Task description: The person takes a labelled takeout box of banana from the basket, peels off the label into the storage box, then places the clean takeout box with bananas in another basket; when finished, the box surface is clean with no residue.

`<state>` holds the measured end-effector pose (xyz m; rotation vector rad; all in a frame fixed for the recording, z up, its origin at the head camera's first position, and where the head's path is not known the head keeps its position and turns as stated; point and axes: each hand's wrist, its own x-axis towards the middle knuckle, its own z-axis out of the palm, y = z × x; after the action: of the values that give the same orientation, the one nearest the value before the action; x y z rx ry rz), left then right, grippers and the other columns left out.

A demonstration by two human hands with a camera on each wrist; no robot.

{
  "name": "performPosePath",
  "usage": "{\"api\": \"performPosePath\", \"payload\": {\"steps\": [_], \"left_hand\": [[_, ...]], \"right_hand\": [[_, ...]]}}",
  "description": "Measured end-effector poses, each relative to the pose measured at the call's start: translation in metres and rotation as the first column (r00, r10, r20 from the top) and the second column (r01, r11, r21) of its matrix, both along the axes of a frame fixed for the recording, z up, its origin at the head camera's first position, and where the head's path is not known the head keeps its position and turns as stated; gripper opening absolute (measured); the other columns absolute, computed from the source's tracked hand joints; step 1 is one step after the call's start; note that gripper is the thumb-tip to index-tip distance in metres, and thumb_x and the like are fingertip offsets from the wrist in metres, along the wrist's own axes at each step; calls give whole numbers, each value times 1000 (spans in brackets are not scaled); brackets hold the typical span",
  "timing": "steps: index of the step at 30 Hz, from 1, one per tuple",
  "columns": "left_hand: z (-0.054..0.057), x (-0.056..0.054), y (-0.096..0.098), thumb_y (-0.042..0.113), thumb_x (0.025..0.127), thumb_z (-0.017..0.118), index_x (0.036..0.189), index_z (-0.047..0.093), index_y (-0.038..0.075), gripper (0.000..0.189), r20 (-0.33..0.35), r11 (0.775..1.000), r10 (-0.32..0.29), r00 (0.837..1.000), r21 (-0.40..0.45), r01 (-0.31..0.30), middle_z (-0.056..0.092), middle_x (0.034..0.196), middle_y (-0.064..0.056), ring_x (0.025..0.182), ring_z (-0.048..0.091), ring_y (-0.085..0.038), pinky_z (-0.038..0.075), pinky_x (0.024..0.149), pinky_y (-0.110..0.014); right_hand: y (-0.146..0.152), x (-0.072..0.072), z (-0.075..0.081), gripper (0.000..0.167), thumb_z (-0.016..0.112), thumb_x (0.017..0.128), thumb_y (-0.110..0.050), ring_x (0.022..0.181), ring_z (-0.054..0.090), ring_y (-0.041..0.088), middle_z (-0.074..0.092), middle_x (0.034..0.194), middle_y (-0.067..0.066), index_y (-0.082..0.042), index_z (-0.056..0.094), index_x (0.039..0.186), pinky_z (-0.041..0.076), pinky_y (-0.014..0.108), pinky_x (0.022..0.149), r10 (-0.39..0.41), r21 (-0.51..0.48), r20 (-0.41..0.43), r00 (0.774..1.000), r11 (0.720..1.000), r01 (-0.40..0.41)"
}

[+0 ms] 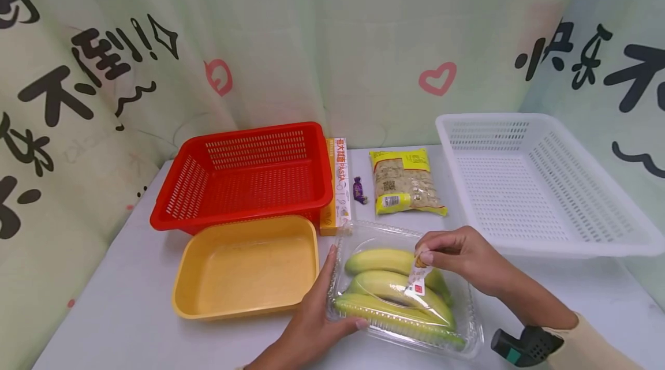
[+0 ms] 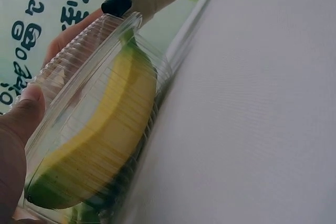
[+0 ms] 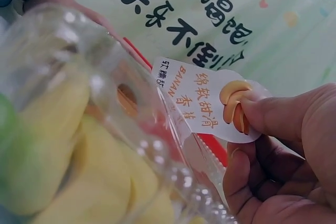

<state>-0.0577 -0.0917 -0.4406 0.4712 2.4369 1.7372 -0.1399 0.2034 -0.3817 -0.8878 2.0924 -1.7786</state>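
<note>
1. We saw the left hand gripping the clear plastic clamshell box at its left front corner, thumb over the front edge and fingers along the left side.
2. The right hand pinched a white banana label between thumb and fingers above the lid; we could not tell whether the label's lower end touched the plastic.
3. At the left, we saw a red slotted basket on the white table, tilted slightly.
4. A yellow plastic tray sat directly in front of that basket, left of the left hand.
5. Just right of the basket we saw a pasta box, orange and white, and beside it a purple wrapped candy.
6. The clamshell box rested at the front of the table, between the yellow tray and the right arm, with several yellow bananas, greenish at the ends, lying inside it.
7. Behind the clamshell lay a clear-and-yellow bag of pale flakes.
8. Farthest right, we saw a white slotted basket behind the right forearm, which wore a dark device at the wrist beside a cream sleeve.
</note>
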Motion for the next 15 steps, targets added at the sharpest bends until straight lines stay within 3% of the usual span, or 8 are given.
{"api": "performPosePath", "payload": {"steps": [15], "left_hand": [[0, 0, 0, 40, 73, 83, 157, 3, 32, 117, 18, 1000, -1, 1000, 6, 1, 7, 160, 15, 145, 11, -12, 17, 115, -47]], "right_hand": [[0, 0, 0, 12, 62, 91, 6, 89, 64, 8, 70, 98, -1, 12, 70, 97, 57, 27, 73, -25, -10, 29, 999, 1000, 26]]}}
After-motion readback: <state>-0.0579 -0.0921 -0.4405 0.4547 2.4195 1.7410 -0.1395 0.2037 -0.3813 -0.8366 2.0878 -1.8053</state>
